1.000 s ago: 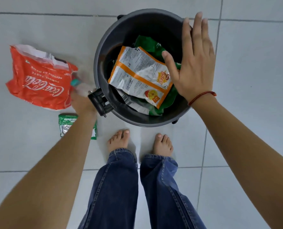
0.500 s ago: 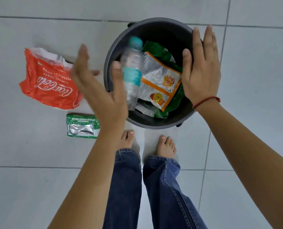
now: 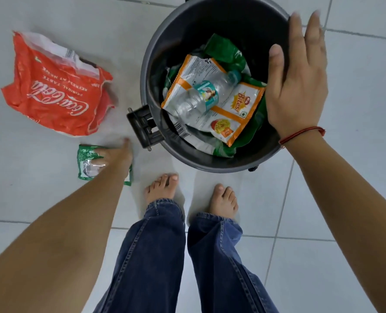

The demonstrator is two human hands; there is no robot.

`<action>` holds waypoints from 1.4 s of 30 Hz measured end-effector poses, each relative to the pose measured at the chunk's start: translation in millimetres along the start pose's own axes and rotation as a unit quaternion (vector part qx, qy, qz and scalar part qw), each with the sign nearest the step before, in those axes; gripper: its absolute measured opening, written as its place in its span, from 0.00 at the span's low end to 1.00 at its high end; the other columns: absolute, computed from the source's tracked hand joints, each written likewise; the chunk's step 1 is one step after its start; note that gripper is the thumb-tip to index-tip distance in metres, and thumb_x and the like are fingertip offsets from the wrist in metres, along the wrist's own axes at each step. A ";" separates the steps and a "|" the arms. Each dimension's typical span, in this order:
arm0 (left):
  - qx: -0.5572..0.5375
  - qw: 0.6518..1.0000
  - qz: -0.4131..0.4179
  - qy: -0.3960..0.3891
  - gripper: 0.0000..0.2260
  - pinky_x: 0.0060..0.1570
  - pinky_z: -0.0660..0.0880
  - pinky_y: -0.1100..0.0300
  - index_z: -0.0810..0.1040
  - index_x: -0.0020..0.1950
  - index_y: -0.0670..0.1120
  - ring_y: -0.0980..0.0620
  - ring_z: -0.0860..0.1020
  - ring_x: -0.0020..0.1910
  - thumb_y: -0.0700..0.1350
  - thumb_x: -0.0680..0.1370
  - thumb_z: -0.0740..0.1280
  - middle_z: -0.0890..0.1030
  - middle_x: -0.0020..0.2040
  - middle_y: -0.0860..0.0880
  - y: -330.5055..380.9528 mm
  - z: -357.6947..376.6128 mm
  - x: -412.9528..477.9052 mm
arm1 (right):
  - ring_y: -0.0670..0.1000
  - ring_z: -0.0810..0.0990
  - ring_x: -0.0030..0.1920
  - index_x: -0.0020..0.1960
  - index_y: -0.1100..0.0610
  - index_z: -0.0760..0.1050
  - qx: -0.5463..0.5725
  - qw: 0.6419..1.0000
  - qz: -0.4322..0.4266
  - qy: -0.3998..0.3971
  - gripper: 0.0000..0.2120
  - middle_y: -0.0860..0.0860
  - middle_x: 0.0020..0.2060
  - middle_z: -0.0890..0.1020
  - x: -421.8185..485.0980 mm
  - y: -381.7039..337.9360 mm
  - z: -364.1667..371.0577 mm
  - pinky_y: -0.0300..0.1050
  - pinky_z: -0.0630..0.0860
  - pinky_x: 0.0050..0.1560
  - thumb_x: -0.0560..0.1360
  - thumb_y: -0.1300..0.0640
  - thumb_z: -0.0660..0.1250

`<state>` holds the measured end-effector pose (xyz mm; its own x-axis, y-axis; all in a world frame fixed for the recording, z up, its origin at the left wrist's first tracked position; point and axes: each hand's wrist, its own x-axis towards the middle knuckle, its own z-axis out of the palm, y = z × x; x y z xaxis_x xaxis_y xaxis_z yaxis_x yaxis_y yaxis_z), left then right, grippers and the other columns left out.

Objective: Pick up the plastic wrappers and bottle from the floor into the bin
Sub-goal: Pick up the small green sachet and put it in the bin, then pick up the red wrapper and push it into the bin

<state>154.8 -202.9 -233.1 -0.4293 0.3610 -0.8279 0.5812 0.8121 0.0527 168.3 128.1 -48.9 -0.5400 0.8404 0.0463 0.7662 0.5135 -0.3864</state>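
Pale tiled floor (image 3: 356, 91): grey bin (image 3: 151, 53), red wrapper (image 3: 52, 91), green wrapper (image 3: 86, 154).

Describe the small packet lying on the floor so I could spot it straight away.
Start at the grey bin, then look left of its black handle to the floor. Below the big red wrapper lies the green packet, under the left hand. It is much smaller, green with a silvery middle.

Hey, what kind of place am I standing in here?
Probably indoors at home: pale glossy floor tiles, bare feet, and a dark grey round plastic bin holding snack wrappers.
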 end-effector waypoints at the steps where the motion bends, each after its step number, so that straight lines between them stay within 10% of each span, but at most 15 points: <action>1: -0.011 1.000 -0.010 -0.003 0.20 0.70 0.62 0.49 0.59 0.76 0.54 0.45 0.66 0.73 0.52 0.83 0.52 0.63 0.76 0.49 1.6 -1.4 0.5 | 0.60 0.59 0.76 0.76 0.58 0.60 -0.001 1.000 0.001 0.003 0.24 0.61 0.76 0.60 0.5 0.4 0.0 0.45 0.59 0.74 0.83 0.48 0.50; 16: -0.021 0.996 -0.025 -0.087 0.21 0.76 0.59 0.54 0.50 0.80 0.46 0.49 0.59 0.77 0.45 0.86 0.47 0.56 0.80 0.49 48.7 -142.3 -77.6 | 0.59 0.61 0.75 0.76 0.57 0.60 -0.006 1.000 0.015 -0.022 0.23 0.60 0.75 0.62 0.5 -6.8 -6.7 0.49 0.64 0.72 0.83 0.49 0.53; 18: -0.100 0.990 0.030 0.093 0.21 0.74 0.64 0.58 0.54 0.79 0.51 0.53 0.63 0.75 0.46 0.86 0.49 0.63 0.76 0.51 62.0 -189.6 -107.4 | 0.59 0.61 0.75 0.76 0.57 0.60 -0.001 1.000 0.016 -0.025 0.23 0.60 0.75 0.62 0.9 -8.0 -7.5 0.49 0.63 0.72 0.83 0.50 0.53; 21: -0.240 0.886 0.188 0.349 0.20 0.72 0.67 0.53 0.67 0.74 0.46 0.49 0.70 0.72 0.41 0.82 0.53 0.72 0.72 0.47 106.9 -251.7 -133.3 | 0.60 0.62 0.75 0.75 0.58 0.60 0.000 1.000 0.017 -0.021 0.23 0.61 0.75 0.63 1.0 -8.1 -8.1 0.50 0.65 0.71 0.83 0.50 0.54; 30: -0.110 0.972 0.196 0.070 0.24 0.77 0.50 0.40 0.54 0.80 0.48 0.46 0.47 0.81 0.51 0.85 0.54 0.50 0.81 0.45 162.9 -259.1 -27.5 | 0.59 0.61 0.75 0.76 0.58 0.60 -0.006 0.999 0.017 -0.026 0.24 0.61 0.75 0.62 1.0 -9.1 -7.5 0.50 0.64 0.71 0.83 0.49 0.54; 36: -0.237 0.859 0.346 0.294 0.18 0.72 0.62 0.65 0.71 0.71 0.45 0.55 0.68 0.72 0.51 0.84 0.55 0.72 0.71 0.48 104.7 -263.1 -44.7 | 0.59 0.61 0.75 0.76 0.57 0.59 0.001 0.999 0.021 -0.029 0.24 0.61 0.75 0.61 0.8 -8.1 -8.7 0.51 0.64 0.71 0.83 0.49 0.54; 39: -0.112 0.976 0.159 0.093 0.20 0.74 0.59 0.61 0.64 0.75 0.48 0.54 0.65 0.74 0.51 0.85 0.47 0.66 0.75 0.51 50.7 -159.6 -41.7 | 0.60 0.62 0.75 0.75 0.57 0.60 0.005 1.000 0.018 -0.022 0.24 0.61 0.75 0.62 0.8 -6.9 -7.2 0.51 0.65 0.71 0.83 0.49 0.54; 42: 0.021 0.997 0.053 -0.041 0.19 0.71 0.63 0.53 0.58 0.76 0.52 0.49 0.65 0.74 0.46 0.84 0.51 0.62 0.77 0.49 18.7 -59.2 -32.9 | 0.60 0.62 0.75 0.75 0.57 0.61 0.010 1.000 0.019 -0.016 0.24 0.60 0.75 0.62 -0.2 -5.3 -5.4 0.51 0.65 0.70 0.83 0.48 0.54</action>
<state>138.8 -172.4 -171.8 -0.3059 0.4041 -0.8621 0.6503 0.7500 0.1208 166.2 126.2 -41.9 -0.5221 0.8529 0.0014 0.7796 0.4779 -0.4049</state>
